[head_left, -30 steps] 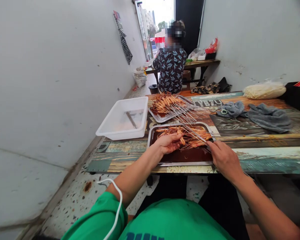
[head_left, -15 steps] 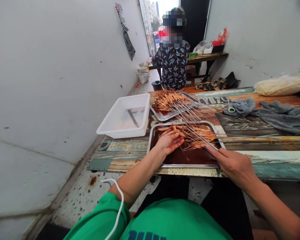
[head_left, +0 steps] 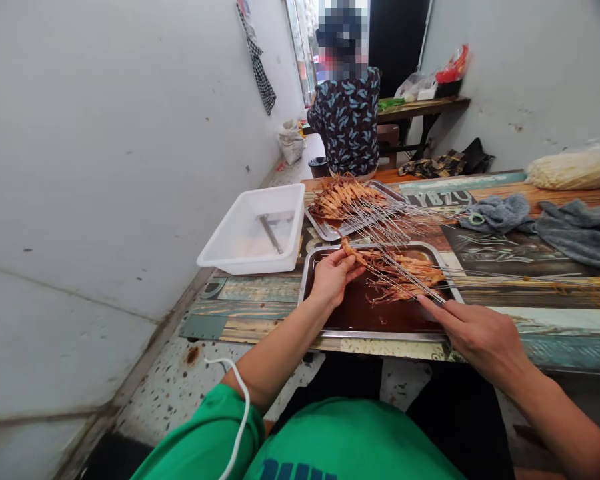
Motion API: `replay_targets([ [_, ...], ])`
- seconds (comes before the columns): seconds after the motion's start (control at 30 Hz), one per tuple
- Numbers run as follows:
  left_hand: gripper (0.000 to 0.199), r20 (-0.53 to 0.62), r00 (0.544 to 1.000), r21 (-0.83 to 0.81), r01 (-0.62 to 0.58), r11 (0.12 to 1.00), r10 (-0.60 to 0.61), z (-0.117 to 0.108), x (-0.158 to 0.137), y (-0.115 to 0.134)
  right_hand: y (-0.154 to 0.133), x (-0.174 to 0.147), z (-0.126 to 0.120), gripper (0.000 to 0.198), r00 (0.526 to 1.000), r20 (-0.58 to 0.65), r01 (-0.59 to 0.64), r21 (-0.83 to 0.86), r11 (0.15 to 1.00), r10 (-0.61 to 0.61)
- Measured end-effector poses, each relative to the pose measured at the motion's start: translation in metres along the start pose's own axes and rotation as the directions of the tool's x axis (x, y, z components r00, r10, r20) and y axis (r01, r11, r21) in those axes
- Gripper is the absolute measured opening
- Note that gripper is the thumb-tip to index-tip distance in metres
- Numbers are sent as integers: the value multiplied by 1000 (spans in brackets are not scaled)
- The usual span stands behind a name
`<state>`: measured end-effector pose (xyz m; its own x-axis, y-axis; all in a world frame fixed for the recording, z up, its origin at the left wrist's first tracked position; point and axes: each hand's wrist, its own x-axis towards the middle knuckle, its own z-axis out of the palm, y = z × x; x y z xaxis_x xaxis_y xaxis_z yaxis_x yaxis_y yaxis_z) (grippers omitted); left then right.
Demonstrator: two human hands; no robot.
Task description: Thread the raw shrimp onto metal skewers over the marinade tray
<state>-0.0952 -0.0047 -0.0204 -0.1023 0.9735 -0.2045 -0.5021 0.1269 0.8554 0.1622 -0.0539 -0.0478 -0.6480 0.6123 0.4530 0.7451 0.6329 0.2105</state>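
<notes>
My left hand (head_left: 334,272) is closed, pinching an orange-brown, stringy-ended piece of food (head_left: 350,251) threaded on a metal skewer. My right hand (head_left: 475,328) is wrapped around the bare ends of several thin metal skewers (head_left: 414,275), which slant up to the left over the tray. Below them a metal tray (head_left: 380,335) holds dark reddish-brown sauce, with more skewered pieces (head_left: 405,287) lying in it. Behind it, a second tray (head_left: 325,231) carries a heap of similar skewers (head_left: 347,200), their metal ends pointing right.
Left of the trays stands a white plastic tub (head_left: 250,263) with a metal tool (head_left: 271,233) in it. Grey cloths (head_left: 580,230) and a bagged pale bundle (head_left: 575,168) lie on the right of the plank-patterned table (head_left: 250,310). Farther off, a person (head_left: 350,123) sits facing away.
My left hand has gone from lying with spread fingers at the food to pinching one skewered piece, now raised slightly above the others. My right hand keeps its hold on the skewers.
</notes>
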Motion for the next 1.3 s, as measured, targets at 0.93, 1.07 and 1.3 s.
replay_targets([
  [0.93, 10, -8, 998, 51, -57, 997, 58, 2, 0, 2, 2, 2, -4, 45, 999, -13, 33, -12, 999, -33],
  [1.07, 10, -2, 998, 52, -62, 997, 62, 2, -2, 3, 2, 1, -3, 43, 1000, -6, 30, -3, 1000, -30],
  [1.3, 12, 12, 995, 64, -95, 993, 95, 3, -3, 1, 3, 2, -3, 44, 999, 9, 42, -37, 998, -42],
])
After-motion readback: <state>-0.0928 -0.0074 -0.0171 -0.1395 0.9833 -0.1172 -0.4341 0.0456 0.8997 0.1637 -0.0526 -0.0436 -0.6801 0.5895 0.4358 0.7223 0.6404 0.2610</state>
